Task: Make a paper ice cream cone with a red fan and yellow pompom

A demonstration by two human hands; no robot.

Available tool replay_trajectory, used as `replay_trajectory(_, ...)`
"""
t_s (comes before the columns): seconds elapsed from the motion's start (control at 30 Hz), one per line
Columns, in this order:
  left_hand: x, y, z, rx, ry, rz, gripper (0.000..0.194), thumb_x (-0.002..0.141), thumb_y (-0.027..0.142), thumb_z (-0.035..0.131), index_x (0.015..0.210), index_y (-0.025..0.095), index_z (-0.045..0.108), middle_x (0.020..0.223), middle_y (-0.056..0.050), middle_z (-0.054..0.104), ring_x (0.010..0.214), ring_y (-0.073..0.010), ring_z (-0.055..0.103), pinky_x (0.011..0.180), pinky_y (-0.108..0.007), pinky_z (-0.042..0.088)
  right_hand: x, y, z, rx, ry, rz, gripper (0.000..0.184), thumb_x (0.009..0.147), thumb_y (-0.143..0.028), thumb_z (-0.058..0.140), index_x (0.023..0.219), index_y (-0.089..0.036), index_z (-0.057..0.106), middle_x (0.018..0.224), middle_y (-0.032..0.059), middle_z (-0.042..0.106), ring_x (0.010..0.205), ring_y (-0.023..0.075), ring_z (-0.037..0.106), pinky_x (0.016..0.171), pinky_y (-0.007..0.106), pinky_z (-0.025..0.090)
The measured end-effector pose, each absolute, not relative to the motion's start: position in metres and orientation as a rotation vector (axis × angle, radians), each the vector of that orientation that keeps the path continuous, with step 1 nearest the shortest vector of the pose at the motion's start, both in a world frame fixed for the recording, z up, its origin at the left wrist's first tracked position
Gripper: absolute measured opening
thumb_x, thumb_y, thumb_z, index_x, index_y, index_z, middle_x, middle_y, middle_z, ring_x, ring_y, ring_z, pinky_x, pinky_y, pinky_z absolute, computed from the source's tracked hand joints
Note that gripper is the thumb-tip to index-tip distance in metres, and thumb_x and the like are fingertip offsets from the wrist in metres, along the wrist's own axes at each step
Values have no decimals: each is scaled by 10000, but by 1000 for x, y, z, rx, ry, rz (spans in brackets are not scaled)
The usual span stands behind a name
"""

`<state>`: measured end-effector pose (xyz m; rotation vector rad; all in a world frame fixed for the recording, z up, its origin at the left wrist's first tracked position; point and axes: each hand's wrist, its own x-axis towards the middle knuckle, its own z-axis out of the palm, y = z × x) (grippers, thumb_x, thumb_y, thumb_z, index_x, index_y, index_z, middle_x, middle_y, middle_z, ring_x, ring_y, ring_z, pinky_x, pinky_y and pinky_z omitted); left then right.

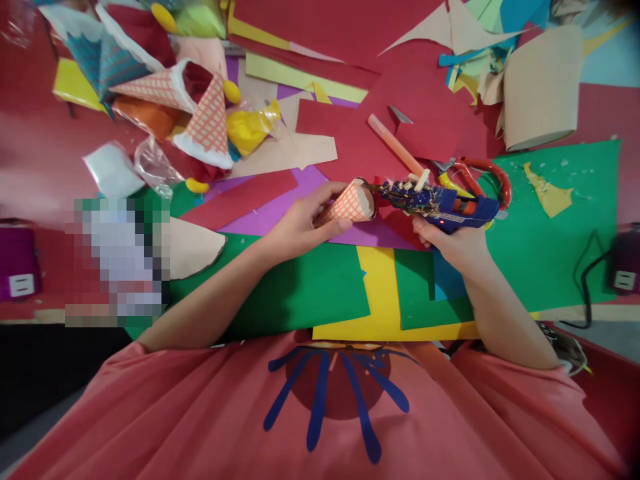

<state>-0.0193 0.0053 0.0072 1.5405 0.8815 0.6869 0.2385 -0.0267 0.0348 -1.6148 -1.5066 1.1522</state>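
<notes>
My left hand (305, 223) is wrapped around a small paper cone (345, 205) with an orange lattice pattern, its open mouth turned to the right. In my right hand (445, 240) is a blue hot glue gun (463, 212), its front end crusted with dried glue and a small orange light glowing on its side. The gun's nozzle points left and sits at the rim of the cone; whether it touches is too small to tell. A pair of red-handled scissors (505, 183) lies just behind the gun, partly hidden by it. Beside them rests a pale orange stick (395, 143).
Finished-looking paper cones with white trim (207, 127) pile up at the back left, near a yellow plastic bag (253, 127). A beige cardboard roll (543, 87) stands at the back right. Green sheets (300, 287) and a yellow sheet (377, 287) cover the front.
</notes>
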Motion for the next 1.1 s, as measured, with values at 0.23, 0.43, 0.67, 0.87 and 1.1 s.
replay_trajectory(0.23,-19,7,14,1612,962,681,585,846,632,577,1195,163,612,1064,-99,644,779,-124,585,606,-214,470,238,-27,36,-1607,-1536,1114,293,768,-328,693,549,-245,516,528,-1,544,601,183,592,595,338,517)
replay_trajectory(0.43,-17,5,11,1411,866,713,533,854,578,610,1229,211,514,1124,-89,631,714,-82,611,518,-157,468,237,-26,41,-1618,-1546,1110,331,753,-364,722,529,-257,502,513,-8,522,572,177,568,605,345,524)
replay_trajectory(0.67,-18,6,10,1349,829,696,522,846,614,601,1126,186,494,940,-37,645,579,-41,572,496,-149,466,237,-27,41,-1630,-1562,1118,375,754,-422,722,508,-255,493,503,-2,522,540,174,539,573,351,497)
replay_trajectory(0.87,-17,8,11,1408,824,687,536,876,651,521,1109,169,530,834,-19,647,528,-46,574,461,-155,425,236,-28,41,-1619,-1526,1145,368,761,-425,725,525,-250,504,494,-8,510,525,160,510,550,335,455)
replay_trajectory(1.1,-17,8,14,1447,844,695,558,903,654,460,1087,140,578,793,-14,625,493,-41,547,455,-160,445,235,-29,40,-1632,-1511,1135,320,757,-433,708,557,-263,527,479,-15,512,514,162,500,511,327,428)
